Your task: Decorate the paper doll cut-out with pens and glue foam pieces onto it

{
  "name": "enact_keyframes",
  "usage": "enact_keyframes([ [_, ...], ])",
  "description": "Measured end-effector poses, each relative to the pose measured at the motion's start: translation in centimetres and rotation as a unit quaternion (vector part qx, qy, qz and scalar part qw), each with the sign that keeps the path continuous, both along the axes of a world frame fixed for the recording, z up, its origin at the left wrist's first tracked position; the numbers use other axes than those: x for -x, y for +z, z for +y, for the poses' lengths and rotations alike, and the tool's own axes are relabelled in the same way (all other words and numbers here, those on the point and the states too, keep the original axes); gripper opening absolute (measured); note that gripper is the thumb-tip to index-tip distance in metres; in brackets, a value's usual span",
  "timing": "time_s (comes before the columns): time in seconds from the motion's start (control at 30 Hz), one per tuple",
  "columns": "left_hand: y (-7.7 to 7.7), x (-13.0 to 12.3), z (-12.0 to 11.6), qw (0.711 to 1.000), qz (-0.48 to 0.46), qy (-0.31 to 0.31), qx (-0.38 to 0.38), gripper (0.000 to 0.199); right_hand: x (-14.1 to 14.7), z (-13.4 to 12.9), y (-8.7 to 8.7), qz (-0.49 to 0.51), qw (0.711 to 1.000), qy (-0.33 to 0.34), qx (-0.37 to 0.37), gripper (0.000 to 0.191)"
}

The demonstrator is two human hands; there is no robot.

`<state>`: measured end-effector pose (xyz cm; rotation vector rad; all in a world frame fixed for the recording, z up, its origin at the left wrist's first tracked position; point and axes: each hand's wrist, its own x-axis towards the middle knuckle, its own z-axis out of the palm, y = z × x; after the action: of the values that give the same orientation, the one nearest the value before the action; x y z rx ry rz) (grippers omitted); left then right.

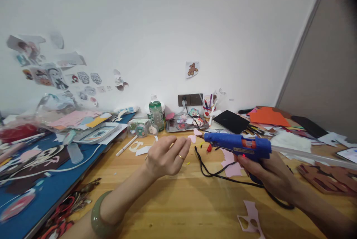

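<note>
My right hand [267, 172] is wrapped round the handle of a blue glue gun [237, 144], whose nozzle points left and whose clear glue stick juts out at the back. A red light glows on its side. Left of the nozzle, my left hand [169, 156], with a ring on one finger, is raised above the table with its fingers curled together. Small pink pieces [192, 138] show between its fingertips and the nozzle; whether the fingers grip one of them I cannot make out. Under the gun lie the black cord [213, 175] and a pink sheet scrap [232, 164].
A green bottle [157, 114], a metal tray [174, 126] and a pen cup [208, 109] stand by the wall. On the left is a blue mat [83, 157] with clutter. Black and orange sheets [269, 116] lie at right, brown cutouts [326, 179] nearer.
</note>
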<state>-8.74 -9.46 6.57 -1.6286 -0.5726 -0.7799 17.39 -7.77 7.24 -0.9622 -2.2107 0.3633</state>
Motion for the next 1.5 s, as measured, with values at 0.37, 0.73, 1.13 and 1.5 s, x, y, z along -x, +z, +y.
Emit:
enact_keyframes([
  [0.37,-0.01,0.04,-0.06,1.000,0.004,0.003,-0.001,0.022,0.01,0.19,-0.03,-0.008,1.000,0.000,-0.022,0.030],
  [0.73,-0.18,0.09,0.08,1.000,0.006,0.007,0.002,0.020,-0.07,0.03,0.21,-0.031,0.999,-0.010,-0.019,0.032],
  [1.13,-0.09,0.05,0.04,1.000,0.006,0.003,-0.001,0.021,0.19,-0.21,0.65,-0.019,1.000,-0.006,-0.015,0.031],
  [1.5,0.00,-0.08,0.11,1.000,-0.011,0.004,-0.002,0.023,0.27,-0.43,0.65,-0.019,1.000,-0.014,0.006,0.035],
])
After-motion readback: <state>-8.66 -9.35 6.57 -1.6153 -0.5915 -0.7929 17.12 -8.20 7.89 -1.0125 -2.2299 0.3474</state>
